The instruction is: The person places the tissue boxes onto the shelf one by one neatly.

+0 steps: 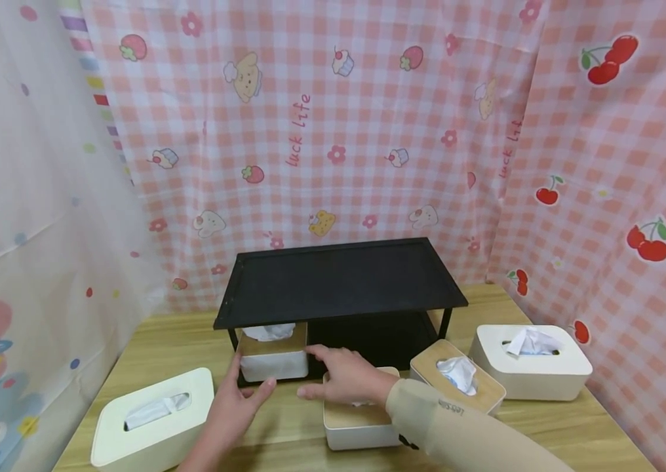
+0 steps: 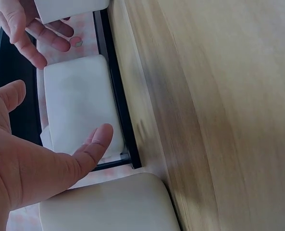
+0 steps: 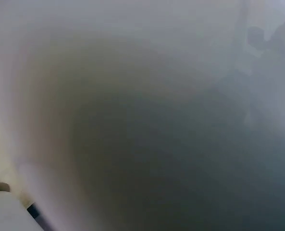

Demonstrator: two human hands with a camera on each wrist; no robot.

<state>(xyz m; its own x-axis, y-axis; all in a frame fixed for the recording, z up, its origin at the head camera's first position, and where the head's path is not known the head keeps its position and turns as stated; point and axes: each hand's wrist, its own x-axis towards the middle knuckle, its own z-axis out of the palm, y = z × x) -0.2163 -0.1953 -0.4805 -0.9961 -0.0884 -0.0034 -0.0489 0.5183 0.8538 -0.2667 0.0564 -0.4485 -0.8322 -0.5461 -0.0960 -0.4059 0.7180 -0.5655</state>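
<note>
A white tissue box with a wooden lid [image 1: 275,367] stands on the lower level of a black two-level shelf [image 1: 341,282], at its left end. My left hand [image 1: 235,403] is at the box's left side, fingers extended along it and thumb spread toward the front. At the right side, fingertips of my right hand [image 1: 347,377] lie right at the box's edge, its thumb held away. In the left wrist view, the white face of the box [image 2: 82,106] shows between both hands. Below my right hand sits another wood-lidded tissue box [image 1: 362,436], partly covered by it.
A cream tissue box [image 1: 153,416] lies at the left front of the wooden table [image 1: 286,452]. On the right are a tilted wood-lidded tissue box [image 1: 457,377] and a white tissue box [image 1: 533,367]. Patterned curtains [image 1: 333,131] hang behind. A blurred pale surface fills most of the right wrist view.
</note>
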